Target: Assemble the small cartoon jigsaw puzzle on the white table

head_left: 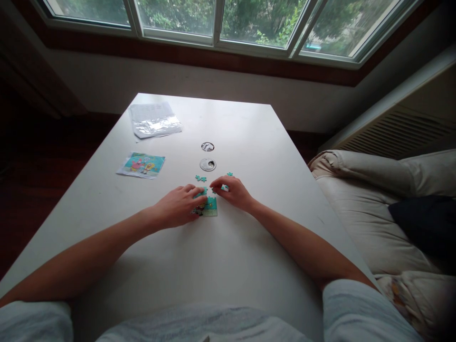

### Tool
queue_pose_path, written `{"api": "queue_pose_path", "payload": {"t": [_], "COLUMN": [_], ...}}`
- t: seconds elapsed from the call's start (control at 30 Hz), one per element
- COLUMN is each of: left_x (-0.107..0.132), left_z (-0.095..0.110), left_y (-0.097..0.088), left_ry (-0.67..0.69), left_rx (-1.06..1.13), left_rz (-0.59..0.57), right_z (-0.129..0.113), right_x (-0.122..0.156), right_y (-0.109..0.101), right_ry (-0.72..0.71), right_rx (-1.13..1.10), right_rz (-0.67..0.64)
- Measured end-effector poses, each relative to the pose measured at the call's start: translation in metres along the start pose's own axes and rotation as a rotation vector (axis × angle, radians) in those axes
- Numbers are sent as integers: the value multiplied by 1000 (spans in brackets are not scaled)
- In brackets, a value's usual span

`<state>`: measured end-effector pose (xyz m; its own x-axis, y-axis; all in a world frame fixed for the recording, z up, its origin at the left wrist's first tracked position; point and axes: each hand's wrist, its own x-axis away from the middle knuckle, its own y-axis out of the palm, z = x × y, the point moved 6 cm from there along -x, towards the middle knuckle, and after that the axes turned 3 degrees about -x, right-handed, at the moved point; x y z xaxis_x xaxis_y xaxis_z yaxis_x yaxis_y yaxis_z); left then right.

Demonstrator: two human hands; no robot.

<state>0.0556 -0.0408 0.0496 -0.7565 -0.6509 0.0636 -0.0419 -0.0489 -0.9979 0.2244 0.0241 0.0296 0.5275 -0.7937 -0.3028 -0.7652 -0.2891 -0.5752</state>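
A partly joined jigsaw puzzle (211, 207) in turquoise and green lies on the white table in front of me. My left hand (181, 205) rests on its left part, fingers spread over it and hiding much of the picture. At the upper right of the puzzle, my right hand (233, 191) has thumb and forefinger pinched together on a small puzzle piece (214, 191), mostly covered by the fingers. Loose turquoise pieces (201, 178) lie just beyond the puzzle, and another loose piece (230, 174) sits behind my right hand.
A printed cartoon picture (142, 165) lies to the left on the table (249, 135). Behind it are papers in a clear plastic sleeve (156, 121). Two round metal-rimmed discs (207, 164) line up past the pieces. A pale sofa (347, 209) stands right of the table.
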Motion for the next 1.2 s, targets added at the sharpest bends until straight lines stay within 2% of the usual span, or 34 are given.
{"api": "queue_pose_path", "payload": {"t": [0.37,0.77,1.2], "left_x": [0,1,1], "left_z": [1,1,1], "left_y": [-2,-2,1], "left_ry": [6,13,16], "left_rx": [-7,7,-20], "left_rz": [-11,-1,2], "right_z": [5,8,7], "right_x": [1,1,2], "right_y": [5,12,12], "right_ry": [32,-58,-53], "right_rx": [101,293,424], "right_rz": [-76,-121,-103]}}
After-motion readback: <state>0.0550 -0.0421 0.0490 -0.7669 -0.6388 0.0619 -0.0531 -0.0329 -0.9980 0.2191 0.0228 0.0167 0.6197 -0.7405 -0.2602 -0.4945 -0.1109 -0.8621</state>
